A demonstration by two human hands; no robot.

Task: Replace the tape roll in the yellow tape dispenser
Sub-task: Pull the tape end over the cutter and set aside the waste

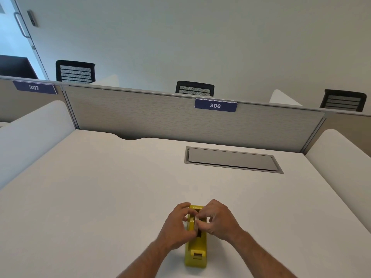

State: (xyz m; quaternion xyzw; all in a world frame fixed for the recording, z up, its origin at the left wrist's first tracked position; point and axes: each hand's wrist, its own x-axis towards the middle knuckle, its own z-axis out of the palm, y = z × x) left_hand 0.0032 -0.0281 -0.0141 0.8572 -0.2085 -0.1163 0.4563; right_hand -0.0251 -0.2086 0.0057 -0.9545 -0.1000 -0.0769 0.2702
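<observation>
The yellow tape dispenser (196,247) stands on the white desk (100,187), near its front edge, with the cutter end toward me. Both my hands are on its far half, over the roll slot. My left hand (176,227) wraps the dispenser's left side, fingers curled over the top. My right hand (217,219) comes in from the right, its fingertips pinched on a pale tape roll (193,220) sitting in the slot. Most of the roll is hidden by my fingers.
A grey cable-hatch lid (230,159) is set into the desk at the back right. A grey partition (160,117) with a "306" label (215,105) closes the back, and white side dividers (30,133) flank the desk. Black chairs (75,71) stand beyond.
</observation>
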